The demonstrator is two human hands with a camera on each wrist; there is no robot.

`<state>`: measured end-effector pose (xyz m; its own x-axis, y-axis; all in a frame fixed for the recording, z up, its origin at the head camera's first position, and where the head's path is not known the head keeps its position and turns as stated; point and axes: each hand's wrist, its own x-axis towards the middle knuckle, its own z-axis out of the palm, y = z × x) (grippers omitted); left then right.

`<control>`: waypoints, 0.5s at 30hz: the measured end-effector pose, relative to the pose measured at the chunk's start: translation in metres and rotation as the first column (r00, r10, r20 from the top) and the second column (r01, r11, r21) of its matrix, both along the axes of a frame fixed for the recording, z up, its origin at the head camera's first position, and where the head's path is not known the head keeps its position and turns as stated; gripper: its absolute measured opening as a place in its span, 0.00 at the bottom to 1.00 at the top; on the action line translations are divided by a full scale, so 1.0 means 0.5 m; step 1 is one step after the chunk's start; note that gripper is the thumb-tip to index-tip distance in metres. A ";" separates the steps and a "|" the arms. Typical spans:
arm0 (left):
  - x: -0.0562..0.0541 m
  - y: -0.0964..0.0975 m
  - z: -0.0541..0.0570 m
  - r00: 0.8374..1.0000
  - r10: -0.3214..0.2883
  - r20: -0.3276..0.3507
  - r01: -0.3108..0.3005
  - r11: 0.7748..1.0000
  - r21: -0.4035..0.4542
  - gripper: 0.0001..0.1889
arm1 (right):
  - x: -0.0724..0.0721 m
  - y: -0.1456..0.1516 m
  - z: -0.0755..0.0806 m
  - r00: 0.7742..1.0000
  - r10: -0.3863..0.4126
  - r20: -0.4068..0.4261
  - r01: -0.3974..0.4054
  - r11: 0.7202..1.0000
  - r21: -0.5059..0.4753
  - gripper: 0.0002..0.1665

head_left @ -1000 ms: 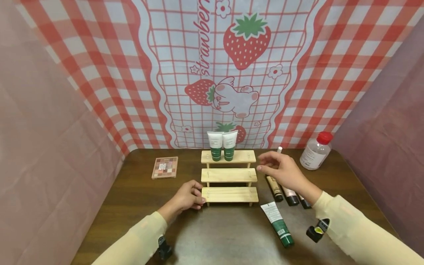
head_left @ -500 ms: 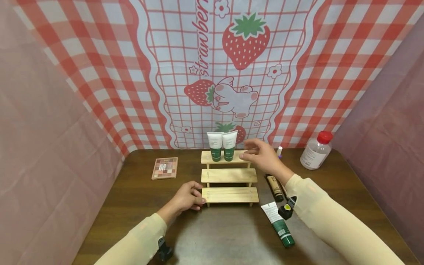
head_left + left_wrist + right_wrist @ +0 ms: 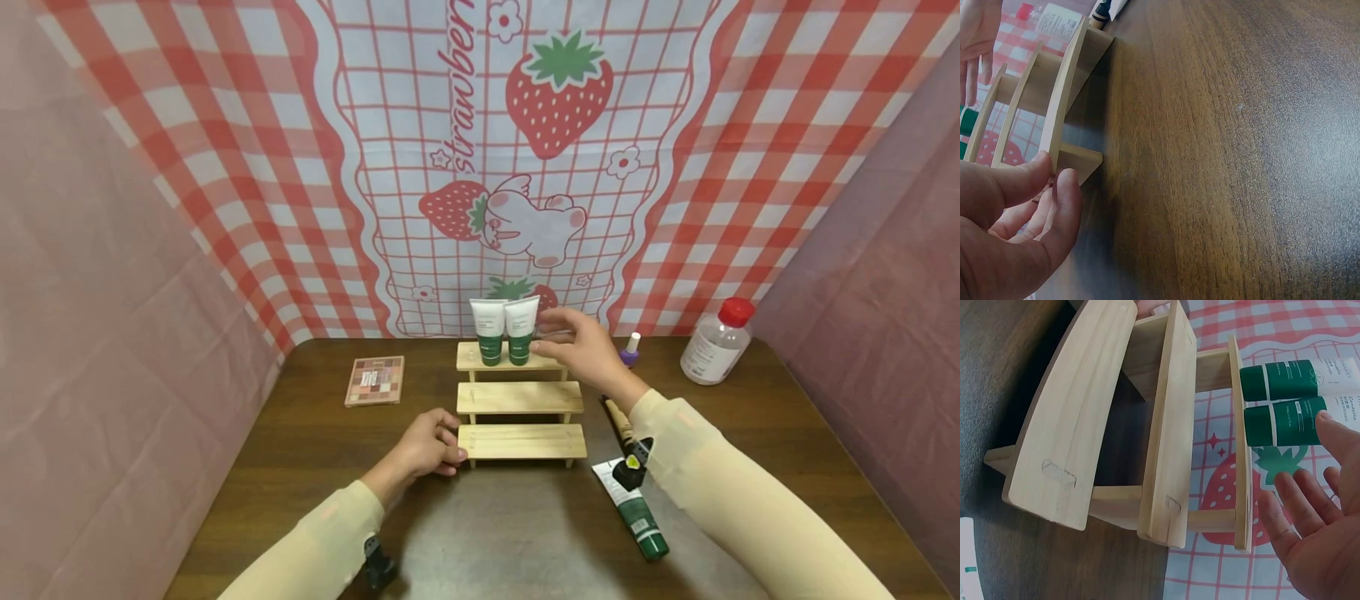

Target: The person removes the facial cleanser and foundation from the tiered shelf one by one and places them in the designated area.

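Note:
A three-step wooden display rack (image 3: 521, 397) stands mid-table. My left hand (image 3: 423, 446) pinches the left end of its lowest step between thumb and fingers, as the left wrist view shows. Two white-and-green squeeze tubes stand side by side, caps down, on the top step: a left tube (image 3: 488, 332) and a right tube (image 3: 520, 331). My right hand (image 3: 581, 343) is beside the right tube, its fingers loosely spread. In the right wrist view the thumb (image 3: 1335, 434) overlaps this tube's green part, while the other fingers are apart from it.
Right of the rack lie another green-and-white tube (image 3: 633, 512) and a beige tube (image 3: 619, 417), partly behind the right sleeve. Purple nail polish (image 3: 630, 352) and a red-capped clear bottle (image 3: 716, 343) stand at the back right. An eyeshadow palette (image 3: 375, 381) lies left.
My right hand has moved left from beyond the rack's right end to the right tube on the top step. The left hand keeps its place on the lowest step.

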<state>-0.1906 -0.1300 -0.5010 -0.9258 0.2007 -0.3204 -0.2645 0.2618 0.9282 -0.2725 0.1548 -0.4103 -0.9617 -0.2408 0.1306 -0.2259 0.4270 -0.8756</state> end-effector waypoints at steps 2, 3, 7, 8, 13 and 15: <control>0.000 0.001 -0.001 1.000 -0.005 -0.007 0.005 1.000 -0.007 0.24 | 0.001 -0.003 0.001 1.000 -0.004 -0.004 0.004 1.000 -0.012 0.34; 0.000 0.001 -0.002 1.000 -0.007 -0.008 0.007 1.000 -0.011 0.24 | 0.001 -0.005 0.001 1.000 -0.005 -0.005 0.005 1.000 -0.016 0.34; 0.002 0.002 -0.001 1.000 -0.013 -0.014 0.012 1.000 -0.022 0.23 | 0.003 -0.010 0.002 1.000 -0.016 -0.008 0.016 1.000 -0.023 0.33; 0.003 0.003 0.001 1.000 -0.013 -0.014 0.012 1.000 -0.025 0.23 | 0.004 -0.012 0.003 1.000 -0.018 -0.010 0.018 0.999 -0.027 0.33; 0.007 0.004 0.006 1.000 -0.013 -0.022 0.012 0.999 -0.040 0.23 | 0.005 -0.020 0.006 1.000 -0.024 -0.015 0.023 0.998 -0.050 0.32; 0.007 0.005 0.007 1.000 -0.013 -0.023 0.012 0.999 -0.042 0.24 | 0.005 -0.022 0.006 0.999 -0.026 -0.024 0.025 0.999 -0.045 0.31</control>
